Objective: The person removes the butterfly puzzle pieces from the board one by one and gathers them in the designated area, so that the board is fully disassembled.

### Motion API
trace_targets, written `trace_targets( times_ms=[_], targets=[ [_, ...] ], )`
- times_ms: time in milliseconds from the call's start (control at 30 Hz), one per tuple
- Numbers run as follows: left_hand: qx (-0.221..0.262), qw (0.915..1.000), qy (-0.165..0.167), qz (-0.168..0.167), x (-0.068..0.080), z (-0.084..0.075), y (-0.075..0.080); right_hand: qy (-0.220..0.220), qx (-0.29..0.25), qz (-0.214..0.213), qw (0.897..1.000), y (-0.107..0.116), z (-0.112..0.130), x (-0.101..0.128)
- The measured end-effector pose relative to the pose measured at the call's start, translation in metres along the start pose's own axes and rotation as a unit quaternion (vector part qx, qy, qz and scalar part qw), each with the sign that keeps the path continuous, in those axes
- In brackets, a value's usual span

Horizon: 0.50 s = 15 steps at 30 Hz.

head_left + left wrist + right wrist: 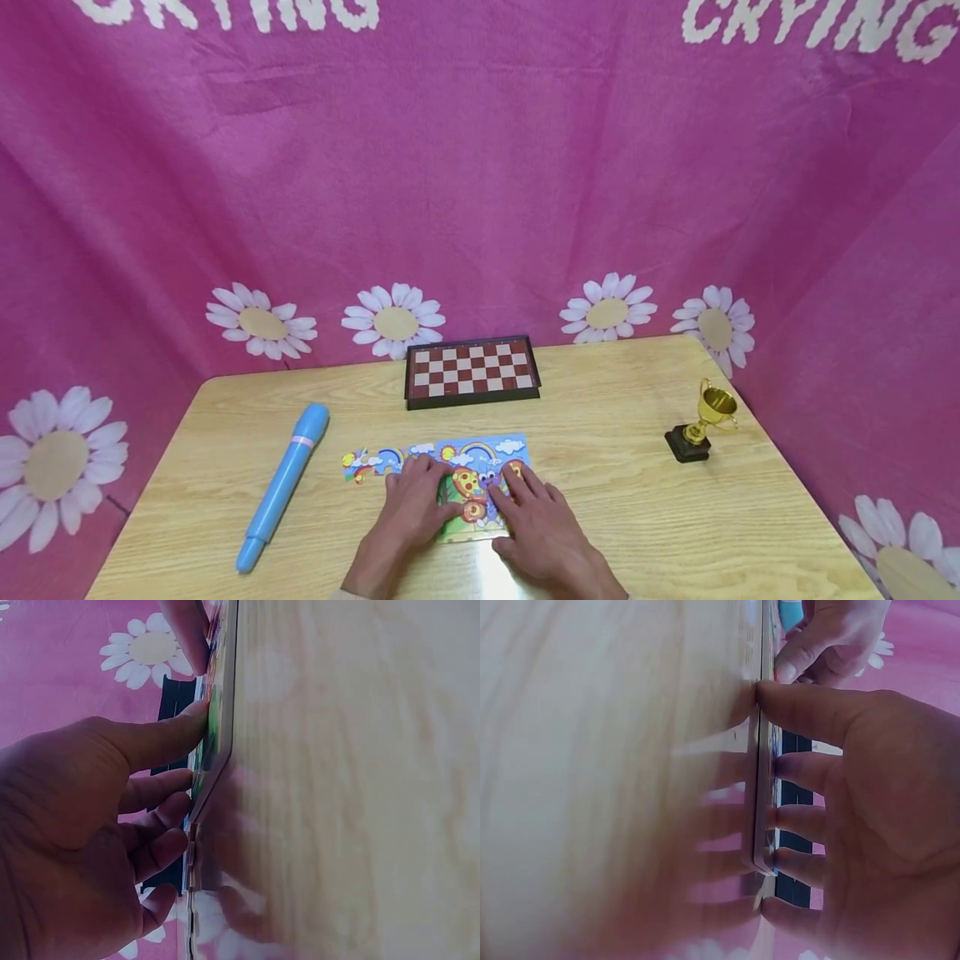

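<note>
Both hands, left hand (pixel 417 498) and right hand (pixel 534 518), press flat on the puzzle (pixel 471 492).

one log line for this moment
left hand: pressing puzzle | right hand: pressing puzzle | nearby: chessboard, blue pen, trophy

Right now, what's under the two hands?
A colourful puzzle with rainbows and clouds lies flat on the wooden table. The left hand and right hand press on it, hiding its middle pieces.

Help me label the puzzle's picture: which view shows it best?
The head view: the puzzle lies face-up, rainbows and clouds visible between both hands. Both wrist views show it only edge-on, under fingertips.
</note>
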<state>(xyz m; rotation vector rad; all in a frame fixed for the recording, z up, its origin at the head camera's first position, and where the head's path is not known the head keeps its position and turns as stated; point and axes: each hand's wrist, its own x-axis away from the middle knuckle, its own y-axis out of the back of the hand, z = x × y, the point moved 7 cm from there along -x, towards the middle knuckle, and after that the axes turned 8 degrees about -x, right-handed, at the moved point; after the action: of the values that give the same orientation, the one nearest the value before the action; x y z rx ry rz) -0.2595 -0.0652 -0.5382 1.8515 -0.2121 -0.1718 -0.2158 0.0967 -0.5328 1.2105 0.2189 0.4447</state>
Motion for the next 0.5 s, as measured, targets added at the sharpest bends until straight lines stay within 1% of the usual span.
trace_targets(
  times_ms=[167, 267, 367, 500],
  targets=[
    [0.006, 0.9996, 0.017, 0.02, -0.0049, 0.0006, -0.0012, -0.002, 0.005, -0.002, 1.0, -0.001, -0.0006, -0.0008],
    [0.01, 0.9993, 0.022, 0.027, -0.007, -0.0001, -0.0017, -0.006, 0.005, -0.001, 1.0, -0.0019, -0.0015, -0.0016],
    [0.016, 0.9991, 0.028, 0.029, -0.0077, 0.0, -0.0022, -0.009, 0.004, 0.004, 1.0, -0.0027, -0.0019, -0.002],
    [0.021, 0.999, 0.031, 0.023, -0.0079, 0.0004, -0.0021, -0.01, 0.006, 0.006, 1.0, -0.0031, -0.0018, -0.002]
  ],
)
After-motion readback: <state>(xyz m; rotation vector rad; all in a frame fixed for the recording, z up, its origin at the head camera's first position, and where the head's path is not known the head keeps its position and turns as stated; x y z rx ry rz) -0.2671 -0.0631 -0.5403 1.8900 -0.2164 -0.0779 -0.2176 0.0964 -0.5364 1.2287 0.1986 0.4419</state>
